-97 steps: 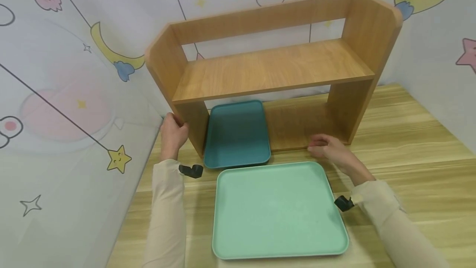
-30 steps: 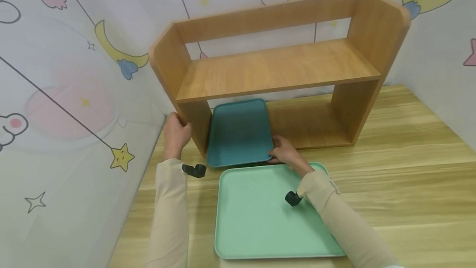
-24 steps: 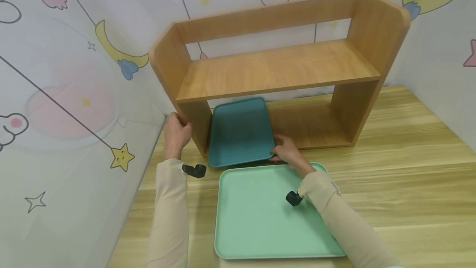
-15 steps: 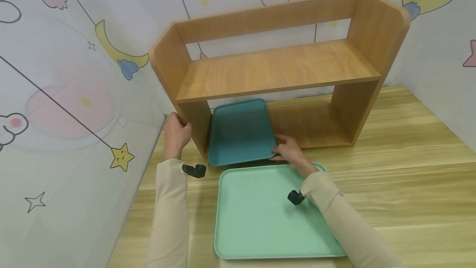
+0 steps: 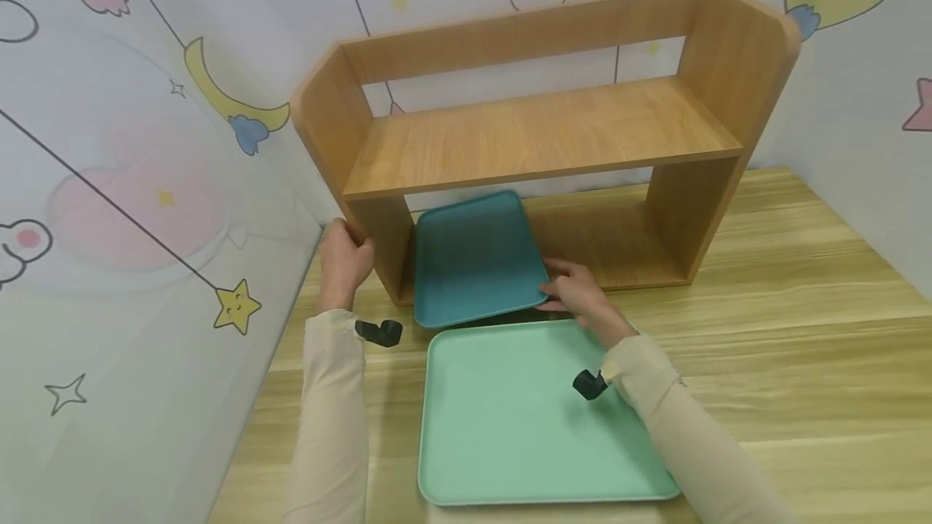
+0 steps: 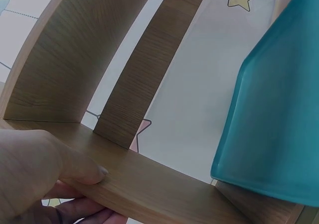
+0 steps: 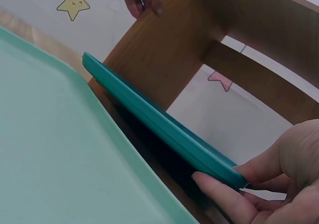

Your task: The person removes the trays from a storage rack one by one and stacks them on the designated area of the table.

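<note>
A teal tray (image 5: 476,261) lies in the lower left bay of a wooden shelf (image 5: 539,136), turned slightly, with its front edge jutting out. My right hand (image 5: 580,293) pinches the tray's front right corner, thumb above and fingers beneath. In the right wrist view, a dark gap shows under the teal tray (image 7: 154,120), so its near edge is raised. Gripping the shelf's left side panel, my left hand (image 5: 345,263) has its thumb (image 6: 82,169) on the inner face and its fingers behind. A larger mint-green tray (image 5: 546,419) lies flat on the table in front, partly under my right forearm.
The wood-grain table (image 5: 801,330) stretches to the right of the shelf. A printed cloth wall (image 5: 146,209) stands close on the left, and another runs behind the shelf. The shelf's upper board (image 5: 542,136) hangs over the teal tray.
My right hand has moved left from the shelf's right front to the teal tray's corner and taken hold. The tray has since shifted slightly right and turned. My left hand stays on the panel.
</note>
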Demonstrator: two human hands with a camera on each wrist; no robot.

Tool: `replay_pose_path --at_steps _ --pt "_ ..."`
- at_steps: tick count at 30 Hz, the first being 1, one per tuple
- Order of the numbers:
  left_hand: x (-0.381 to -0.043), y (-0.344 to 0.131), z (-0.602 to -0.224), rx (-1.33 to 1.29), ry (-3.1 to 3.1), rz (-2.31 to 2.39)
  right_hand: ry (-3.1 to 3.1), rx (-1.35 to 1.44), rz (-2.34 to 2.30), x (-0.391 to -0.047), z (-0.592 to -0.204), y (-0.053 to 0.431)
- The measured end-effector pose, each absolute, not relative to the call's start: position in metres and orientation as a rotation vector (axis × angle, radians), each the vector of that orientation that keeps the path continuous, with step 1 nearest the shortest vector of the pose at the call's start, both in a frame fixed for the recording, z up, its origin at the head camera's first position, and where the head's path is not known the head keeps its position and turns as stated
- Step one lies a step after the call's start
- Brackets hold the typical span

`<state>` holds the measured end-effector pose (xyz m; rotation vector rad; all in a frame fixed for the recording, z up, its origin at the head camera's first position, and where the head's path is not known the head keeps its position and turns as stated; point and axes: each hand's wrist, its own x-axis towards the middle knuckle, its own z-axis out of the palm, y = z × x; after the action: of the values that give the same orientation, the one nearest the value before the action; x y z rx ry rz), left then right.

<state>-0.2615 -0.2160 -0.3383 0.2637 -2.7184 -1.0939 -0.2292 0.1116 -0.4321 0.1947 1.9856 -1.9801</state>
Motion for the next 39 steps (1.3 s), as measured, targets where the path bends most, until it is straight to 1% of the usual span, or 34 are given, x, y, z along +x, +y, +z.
replay_pose_path --at_steps 20,39 --pt "-0.261 -0.217 -0.337 0.277 -2.714 -1.106 2.001 0.091 -2.009 -0.218 -0.419 0.127" --pt "-0.260 -0.216 -0.340 0.262 -2.723 -1.082 2.041 0.021 -2.034 -0.197 -0.403 0.152"
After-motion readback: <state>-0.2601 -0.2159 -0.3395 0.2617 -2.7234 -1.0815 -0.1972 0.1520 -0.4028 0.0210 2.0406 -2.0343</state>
